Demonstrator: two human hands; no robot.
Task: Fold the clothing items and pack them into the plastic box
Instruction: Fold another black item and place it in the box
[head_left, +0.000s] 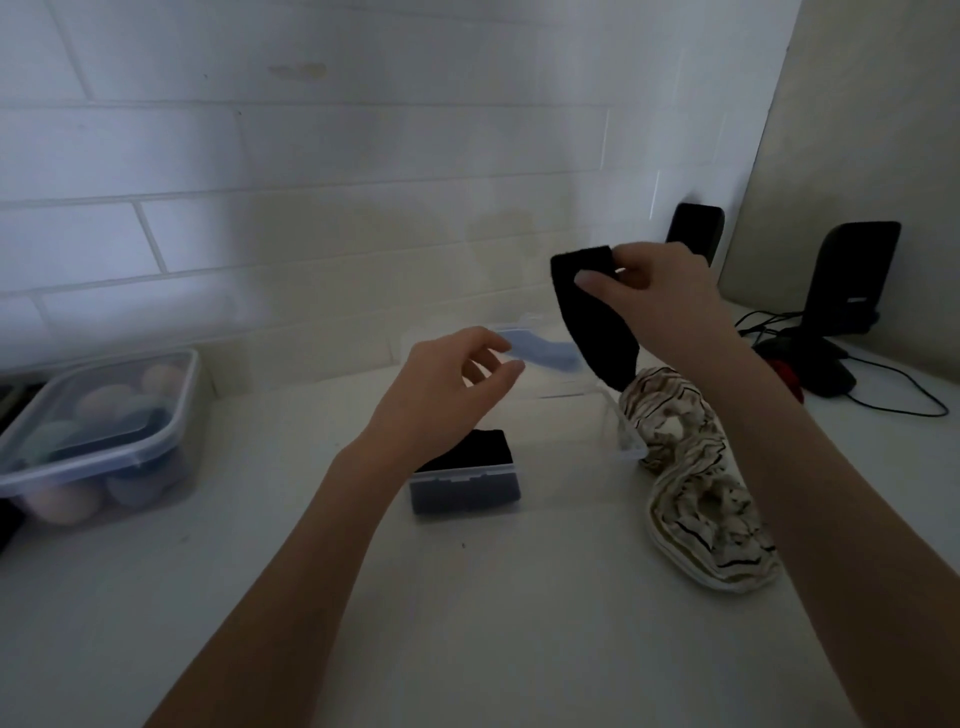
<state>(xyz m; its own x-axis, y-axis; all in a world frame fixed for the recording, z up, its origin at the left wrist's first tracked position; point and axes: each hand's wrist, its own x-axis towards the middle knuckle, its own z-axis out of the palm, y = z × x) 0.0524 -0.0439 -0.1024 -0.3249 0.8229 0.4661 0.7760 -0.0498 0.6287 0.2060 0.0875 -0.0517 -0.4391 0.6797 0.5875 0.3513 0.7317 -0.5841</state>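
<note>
The right hand (657, 291) pinches a black sock (597, 332) above the clear plastic box (626, 441), while the left hand (452, 384) hovers nearby, relaxed and holding nothing.

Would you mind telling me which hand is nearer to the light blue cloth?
Left. The left hand hovers right beside the light blue cloth, fingertips almost at its end; the right hand is above and beyond it, pinching the black sock.

Light: dim, bluish cast at upper left | Focus: soft throughout; fine detail smeared | Edges: wide-angle bending of wall tiles (322, 150)
</note>
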